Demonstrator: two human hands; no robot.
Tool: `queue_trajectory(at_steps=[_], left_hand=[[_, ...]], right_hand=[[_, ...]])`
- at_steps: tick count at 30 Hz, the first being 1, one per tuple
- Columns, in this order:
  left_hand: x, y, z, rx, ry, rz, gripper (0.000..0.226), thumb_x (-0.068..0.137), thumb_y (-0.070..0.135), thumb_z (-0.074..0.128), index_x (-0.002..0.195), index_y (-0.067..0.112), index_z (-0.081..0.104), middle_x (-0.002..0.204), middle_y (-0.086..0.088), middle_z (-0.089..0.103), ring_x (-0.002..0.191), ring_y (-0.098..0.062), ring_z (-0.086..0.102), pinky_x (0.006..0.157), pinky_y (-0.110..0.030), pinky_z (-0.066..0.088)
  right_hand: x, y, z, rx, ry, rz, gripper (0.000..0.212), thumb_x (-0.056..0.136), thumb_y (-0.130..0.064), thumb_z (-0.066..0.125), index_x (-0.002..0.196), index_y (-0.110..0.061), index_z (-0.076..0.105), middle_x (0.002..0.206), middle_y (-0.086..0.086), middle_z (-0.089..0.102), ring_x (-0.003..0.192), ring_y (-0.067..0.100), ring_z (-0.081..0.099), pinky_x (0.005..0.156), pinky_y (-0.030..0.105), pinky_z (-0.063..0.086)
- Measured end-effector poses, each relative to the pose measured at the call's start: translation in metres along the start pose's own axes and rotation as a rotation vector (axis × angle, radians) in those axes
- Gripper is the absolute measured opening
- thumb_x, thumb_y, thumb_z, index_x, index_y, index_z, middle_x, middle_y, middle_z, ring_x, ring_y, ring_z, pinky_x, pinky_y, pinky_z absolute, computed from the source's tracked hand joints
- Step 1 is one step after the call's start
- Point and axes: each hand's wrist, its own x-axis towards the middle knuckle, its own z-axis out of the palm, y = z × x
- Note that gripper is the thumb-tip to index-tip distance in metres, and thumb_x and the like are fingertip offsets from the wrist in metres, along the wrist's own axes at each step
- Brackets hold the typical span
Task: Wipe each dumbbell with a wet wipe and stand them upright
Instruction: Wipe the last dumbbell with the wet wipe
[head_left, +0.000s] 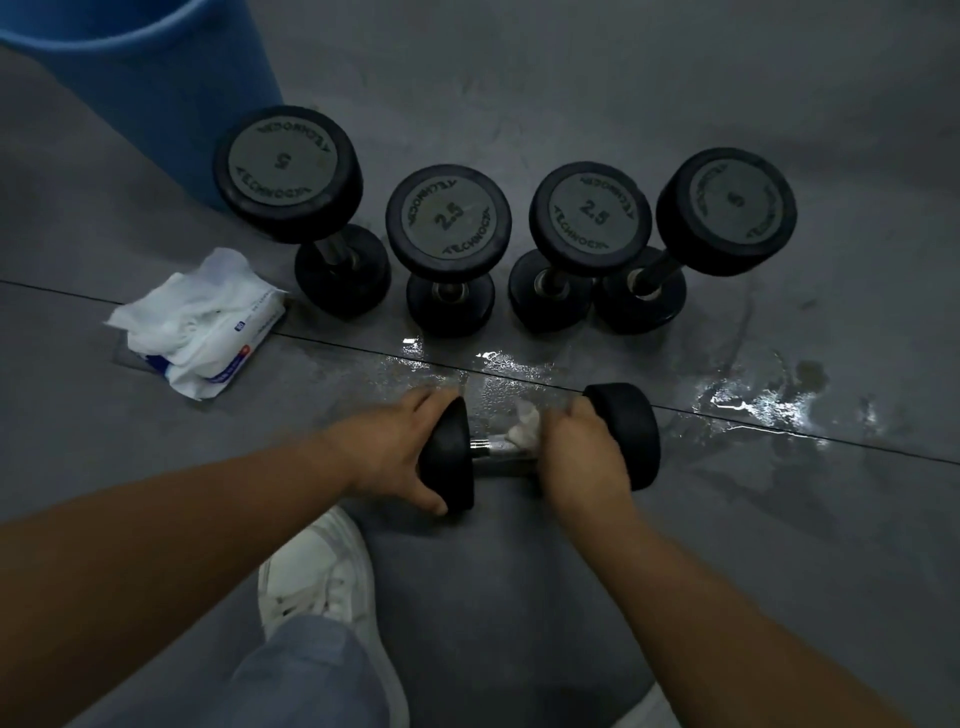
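Note:
A black dumbbell (631, 434) lies on its side on the grey floor in front of me. My left hand (392, 449) grips its left head. My right hand (582, 452) is wrapped round the metal handle with a white wet wipe (525, 428) bunched under its fingers. Behind it several black dumbbells stand upright in a row: a 5 (288, 171), a 2.5 (449, 221), another 2.5 (589, 218) and a tilted one at the right (727, 208).
A pack of wet wipes (208, 330) with loose wipes on it lies at the left. A blue bucket (150, 78) stands at the back left. Water glistens on the floor (753, 402) right of the lying dumbbell. My white shoe (317, 566) is below.

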Motion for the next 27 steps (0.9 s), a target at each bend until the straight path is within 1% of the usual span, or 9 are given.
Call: queue_trajectory(at_steps=[5,9,11,13,15,20,22,25,27], left_hand=[[0.001,0.005,0.0,0.086,0.064,0.006,0.126,0.057,0.063,0.081,0.151,0.019,0.01,0.147,-0.005,0.037,0.119,-0.027,0.055,0.094,-0.033,0.046],[-0.002,0.008,0.002,0.21,0.144,0.026,0.123,0.058,0.066,0.077,0.151,0.018,0.012,0.142,-0.006,0.039,0.114,-0.028,0.057,0.089,-0.035,0.049],[-0.005,0.009,0.007,0.241,0.197,0.034,0.119,0.057,0.067,0.074,0.15,0.018,0.017,0.14,-0.006,0.04,0.115,-0.028,0.055,0.089,-0.036,0.049],[-0.009,0.014,0.015,0.281,0.248,0.035,0.116,0.056,0.064,0.075,0.15,0.017,0.023,0.137,-0.009,0.041,0.116,-0.03,0.053,0.091,-0.036,0.047],[-0.01,0.02,0.019,0.329,0.257,0.035,0.118,0.057,0.062,0.076,0.151,0.017,0.021,0.138,-0.011,0.038,0.12,-0.03,0.05,0.092,-0.035,0.047],[-0.001,0.017,0.008,0.233,0.078,0.013,0.129,0.054,0.069,0.079,0.151,0.019,0.009,0.144,-0.009,0.026,0.13,-0.028,0.04,0.101,-0.034,0.041],[0.0,0.018,0.008,0.172,0.045,-0.009,0.131,0.056,0.066,0.08,0.153,0.018,0.006,0.152,-0.01,0.021,0.134,-0.029,0.038,0.104,-0.034,0.041],[0.002,0.022,0.014,0.061,0.009,-0.089,0.133,0.057,0.061,0.081,0.154,0.02,-0.001,0.161,-0.01,0.006,0.143,-0.03,0.03,0.111,-0.037,0.037],[0.0,0.028,0.02,0.011,0.036,-0.147,0.136,0.054,0.058,0.083,0.154,0.021,-0.001,0.162,-0.006,0.006,0.141,-0.031,0.033,0.11,-0.04,0.039]], right_hand=[[-0.019,-0.011,0.004,0.096,-0.07,-0.259,0.023,0.089,-0.013,0.048,0.11,-0.022,0.048,0.11,0.006,0.048,0.095,0.032,0.057,0.064,0.034,0.034],[-0.002,0.01,0.003,0.12,0.11,0.095,0.016,0.089,-0.011,0.046,0.103,-0.014,0.052,0.106,0.008,0.043,0.091,0.033,0.054,0.063,0.037,0.039],[-0.009,-0.011,0.013,0.069,0.074,0.073,0.025,0.091,-0.01,0.043,0.114,-0.01,0.054,0.116,0.009,0.042,0.103,0.03,0.05,0.079,0.04,0.046],[-0.027,-0.041,0.032,0.177,-0.019,-0.055,0.031,0.092,-0.005,0.039,0.121,-0.007,0.051,0.13,0.014,0.039,0.115,0.032,0.046,0.089,0.036,0.043],[-0.033,-0.045,0.041,0.363,-0.052,-0.093,0.029,0.092,-0.004,0.04,0.119,-0.006,0.05,0.128,0.013,0.043,0.11,0.032,0.051,0.082,0.032,0.043],[-0.025,-0.014,0.035,0.5,0.081,0.201,0.025,0.089,-0.02,0.052,0.114,-0.013,0.05,0.107,0.01,0.06,0.095,0.029,0.059,0.077,0.035,0.048],[-0.028,-0.018,0.034,0.514,0.037,0.145,0.019,0.09,-0.021,0.054,0.106,-0.011,0.056,0.097,0.01,0.065,0.091,0.029,0.061,0.072,0.029,0.043],[-0.03,-0.006,0.032,0.548,0.187,0.192,0.017,0.092,-0.024,0.057,0.082,-0.01,0.058,0.085,0.01,0.057,0.074,0.025,0.053,0.065,0.03,0.039],[-0.034,-0.006,0.032,0.539,0.282,0.267,0.015,0.09,-0.022,0.059,0.086,-0.008,0.063,0.096,0.011,0.052,0.077,0.024,0.051,0.074,0.032,0.046]])
